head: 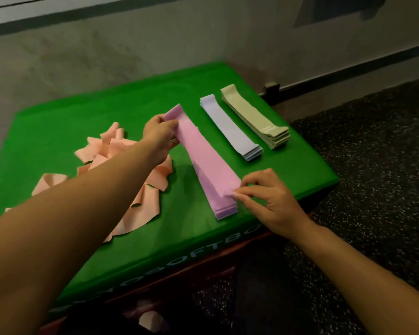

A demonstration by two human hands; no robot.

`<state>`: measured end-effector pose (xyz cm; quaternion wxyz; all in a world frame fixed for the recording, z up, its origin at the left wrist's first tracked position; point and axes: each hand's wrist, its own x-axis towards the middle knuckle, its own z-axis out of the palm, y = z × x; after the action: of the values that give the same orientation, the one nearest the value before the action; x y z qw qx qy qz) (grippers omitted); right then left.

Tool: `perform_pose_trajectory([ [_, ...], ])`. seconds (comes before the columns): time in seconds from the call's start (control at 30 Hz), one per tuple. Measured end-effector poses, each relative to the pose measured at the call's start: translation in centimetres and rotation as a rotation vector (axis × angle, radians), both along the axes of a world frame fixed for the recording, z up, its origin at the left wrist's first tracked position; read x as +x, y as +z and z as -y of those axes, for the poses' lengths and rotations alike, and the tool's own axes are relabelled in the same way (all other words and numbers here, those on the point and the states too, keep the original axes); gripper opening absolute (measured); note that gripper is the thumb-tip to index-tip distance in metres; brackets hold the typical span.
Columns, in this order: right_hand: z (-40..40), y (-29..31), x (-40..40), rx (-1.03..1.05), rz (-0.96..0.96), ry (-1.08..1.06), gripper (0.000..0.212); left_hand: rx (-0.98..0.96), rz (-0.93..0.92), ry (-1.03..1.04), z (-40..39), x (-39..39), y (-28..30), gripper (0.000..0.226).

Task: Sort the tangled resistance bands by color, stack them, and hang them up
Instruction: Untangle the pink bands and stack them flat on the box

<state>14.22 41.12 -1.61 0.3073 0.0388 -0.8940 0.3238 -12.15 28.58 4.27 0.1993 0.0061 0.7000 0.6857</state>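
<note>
Forearms reaching in from near edge, both over green worktop [58, 131]. Left hand [159, 134] grasping far end of pink stack [203, 163], fingers curled round top band, that end lifted off the surface. Right hand [266, 197] pinching near end of same stack between thumb and fingertips, low at worktop's front edge. Likely purpose: one end steadied, other end drawn level, so top band squares with those beneath. Pink stack lying diagonally at centre, near end showing several layered edges.

Blue stack [230, 126] and olive stack [254, 116] laid side by side to right of pink, each flat and squared, apart from one another and from pink; separate lanes presumably kept to hold colours distinct. Peach bands [121, 165] heaped loose and crumpled at left, partly under left forearm, not yet stacked. One peach piece [150, 320] visible low in frame, below worktop; resting place cannot be told.

Judged: sorting well advanced, pink in hand, peach outstanding, hanging not begun. No hook or rail visible.
</note>
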Motion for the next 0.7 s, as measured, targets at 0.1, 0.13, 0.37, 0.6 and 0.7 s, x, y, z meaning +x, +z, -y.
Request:
perform_pose_trajectory([
  [0.1, -0.2, -0.6, -1.5, 0.061, -0.001, 0.068, 0.03, -0.071, -0.025, -0.049, -1.1, -1.3, -1.1, 0.019],
  [0.13, -0.2, -0.9, -2.0, 0.085, 0.004, 0.083, 0.028, -0.102, -0.04, -0.064, -1.5, -1.7, -1.4, 0.017],
  [0.37, -0.6, -2.4, -4.3, 0.403, 0.051, 0.169, 0.026, -0.461, -0.388, -0.15, -2.8, -4.3, -4.8, 0.008],
  [0.6, -0.7, -3.9, -4.1, 0.39, 0.191, 0.194, 0.025, -0.808, -0.552, -0.252, -2.4, -6.3, -7.2, 0.028],
  [0.7, -0.5, -3.9, -4.0, 0.333, 0.253, 0.182, 0.031, -0.778, -0.543, -0.26, -2.3, -6.3, -7.9, 0.014],
])
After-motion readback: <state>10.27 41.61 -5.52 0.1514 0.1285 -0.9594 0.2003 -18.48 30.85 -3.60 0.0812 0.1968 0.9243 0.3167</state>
